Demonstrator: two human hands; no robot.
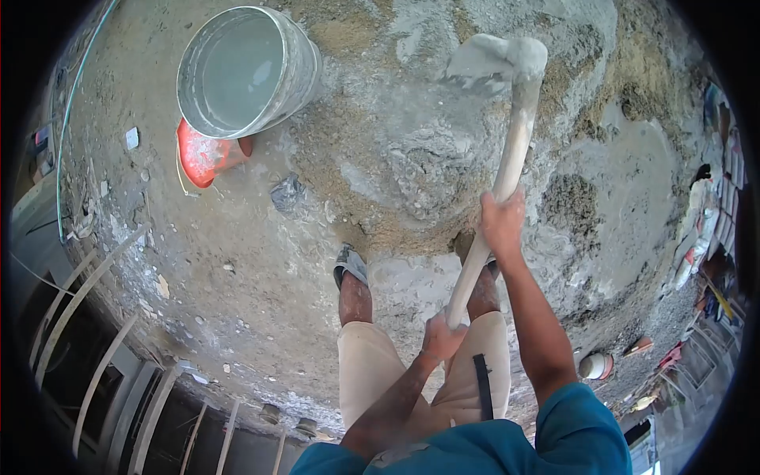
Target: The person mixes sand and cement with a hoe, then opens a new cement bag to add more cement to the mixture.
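Observation:
Both my hands are wrapped round the wooden handle of a hoe [513,142]. My left hand [443,336] grips the handle's lower end, close to my thighs. Further up, my right hand [503,224] is closed round the middle of it. The hoe's cement-coated blade [480,60] points left at the far end and is over the wet mortar. A mound of grey mortar [427,170] with sand round its edge lies in front of my feet, left of the handle.
A large bucket of cloudy water [245,75] stands at the upper left, with a red container [207,154] against it. A crumpled dark plastic bag [288,194] lies nearby. Wet grey slurry [625,198] spreads at right. A small white pot [595,366] sits at lower right.

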